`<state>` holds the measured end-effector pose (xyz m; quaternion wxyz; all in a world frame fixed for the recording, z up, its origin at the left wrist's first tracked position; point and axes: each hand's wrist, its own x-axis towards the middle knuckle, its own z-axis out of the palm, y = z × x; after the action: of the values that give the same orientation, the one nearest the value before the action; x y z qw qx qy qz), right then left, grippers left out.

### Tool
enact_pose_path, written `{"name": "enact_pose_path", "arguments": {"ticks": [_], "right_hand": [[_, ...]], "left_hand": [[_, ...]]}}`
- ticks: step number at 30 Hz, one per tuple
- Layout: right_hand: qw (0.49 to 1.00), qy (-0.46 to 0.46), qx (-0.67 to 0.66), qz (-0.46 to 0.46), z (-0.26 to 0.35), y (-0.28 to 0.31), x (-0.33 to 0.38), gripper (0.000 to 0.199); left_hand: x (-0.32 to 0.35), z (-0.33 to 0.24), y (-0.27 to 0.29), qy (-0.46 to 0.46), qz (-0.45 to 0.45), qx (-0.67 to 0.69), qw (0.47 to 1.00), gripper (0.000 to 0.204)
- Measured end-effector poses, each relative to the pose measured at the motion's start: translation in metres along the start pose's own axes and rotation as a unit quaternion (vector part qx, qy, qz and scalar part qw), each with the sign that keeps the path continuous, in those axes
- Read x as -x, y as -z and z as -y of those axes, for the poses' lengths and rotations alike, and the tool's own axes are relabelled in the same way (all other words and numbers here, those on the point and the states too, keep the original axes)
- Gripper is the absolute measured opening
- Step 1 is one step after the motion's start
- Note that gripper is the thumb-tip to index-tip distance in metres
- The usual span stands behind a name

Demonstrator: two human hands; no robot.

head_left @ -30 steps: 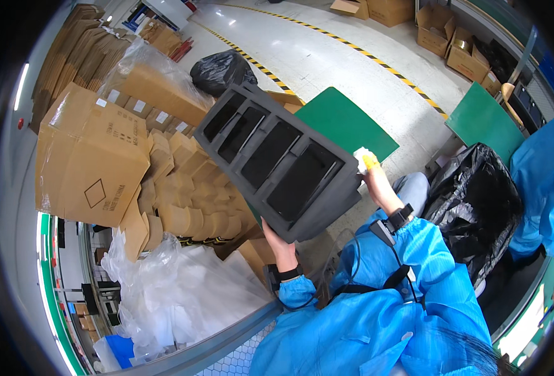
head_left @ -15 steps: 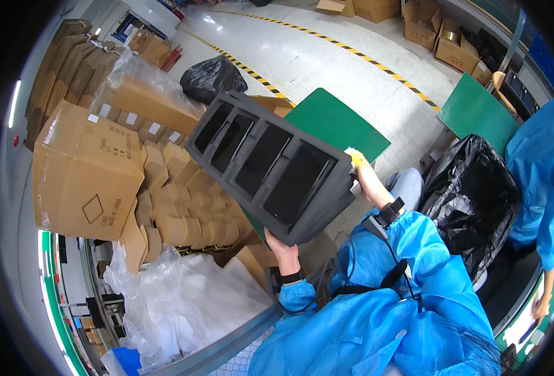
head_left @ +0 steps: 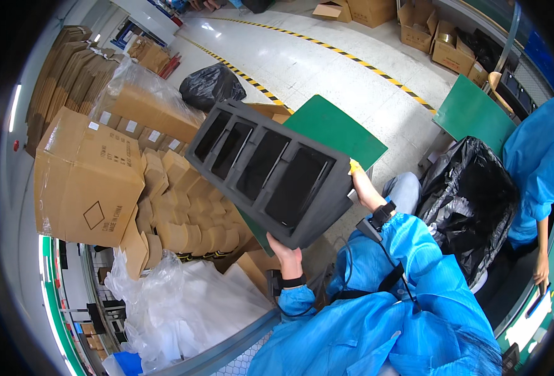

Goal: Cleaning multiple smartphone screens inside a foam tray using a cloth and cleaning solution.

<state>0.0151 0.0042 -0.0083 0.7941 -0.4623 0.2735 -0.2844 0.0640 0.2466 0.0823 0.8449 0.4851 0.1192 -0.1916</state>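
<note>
Tilted in front of me is a dark grey foam tray (head_left: 244, 164). Several flat, glossy black rectangular devices (head_left: 297, 188) sit in its slots, side by side. Beneath the tray's near lower edge, my left hand (head_left: 285, 254) grips it, its fingertips hidden under the foam. On the right end, my right hand (head_left: 366, 188) is closed round the tray's edge. Something yellow covers its fingertips. Whether there is more than one tray in the stack, I cannot tell. Black straps circle both wrists, with cables running along the sleeves.
Left of the tray stand a large cardboard box (head_left: 89, 178) and stacked cardboard inserts (head_left: 192, 216). White sheets and clear plastic (head_left: 195, 307) lie nearer. A green board (head_left: 336, 131) is behind the tray. To the right are a black-bagged bin (head_left: 471, 207) and a co-worker's blue sleeve (head_left: 534, 150).
The tray remains in both my hands, its pose nearly the same. At the right edge, the co-worker's hand has moved up slightly.
</note>
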Motion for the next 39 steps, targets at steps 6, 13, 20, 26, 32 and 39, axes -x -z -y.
{"name": "enact_pose_path", "arguments": {"ticks": [6,13,20,26,32,39], "right_hand": [[0.990,-0.107,-0.024,-0.092,0.026,0.014,-0.007,0.033],[0.985,-0.076,-0.075,-0.132,0.017,0.041,-0.020,0.036],[0.903,-0.076,-0.416,-0.077,-0.017,0.052,0.039,0.022],[0.871,-0.141,-0.397,-0.251,-0.025,0.022,0.075,0.022],[0.900,-0.146,-0.321,-0.256,-0.019,0.009,0.087,0.019],[0.968,-0.078,-0.040,-0.236,0.022,-0.005,0.057,0.017]], "left_hand": [[0.023,0.031,-0.013,-0.020,0.033,0.001,0.999,0.046],[-0.107,-0.054,0.011,-0.164,-0.134,-0.099,0.972,0.040],[-0.284,-0.155,0.011,-0.006,0.075,-0.120,0.990,0.052],[-0.306,-0.181,0.027,0.095,0.166,-0.245,0.951,0.051],[-0.275,-0.186,0.049,0.093,0.140,-0.266,0.949,0.050],[-0.250,-0.192,0.057,0.063,0.105,-0.277,0.953,0.049]]}}
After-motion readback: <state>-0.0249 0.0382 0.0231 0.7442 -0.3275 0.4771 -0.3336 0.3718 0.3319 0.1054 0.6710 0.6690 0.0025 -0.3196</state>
